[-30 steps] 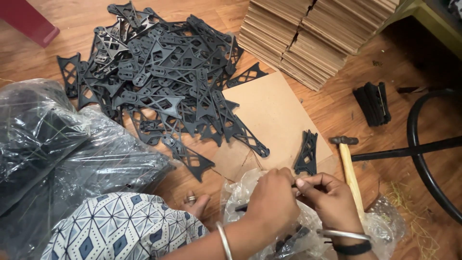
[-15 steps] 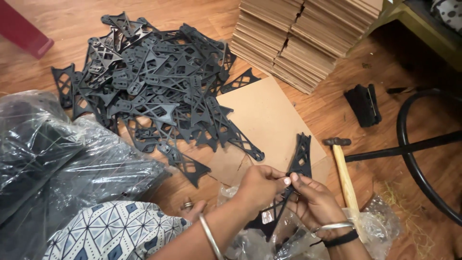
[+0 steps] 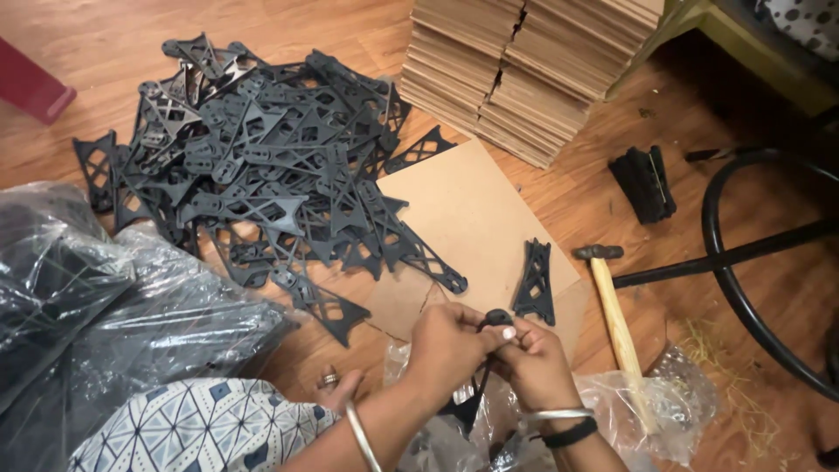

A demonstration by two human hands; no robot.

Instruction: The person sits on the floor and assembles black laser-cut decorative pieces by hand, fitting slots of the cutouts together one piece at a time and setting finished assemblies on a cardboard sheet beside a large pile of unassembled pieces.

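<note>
Black bracket (image 3: 479,398) mostly hidden behind left hand (image 3: 450,339) and right hand (image 3: 533,358)

A small workshop or home assembly spot is shown, with the work done on a wooden floor (image 3: 105,52). A large heap of identical black plastic brackets (image 3: 262,183) is spread there, and more are kept in clear plastic bags (image 3: 105,323). Flat cardboard sheets are stacked in a pile (image 3: 524,70), and one sheet (image 3: 472,218) is laid down as a work mat. A hammer (image 3: 616,323) is left beside it.
</note>
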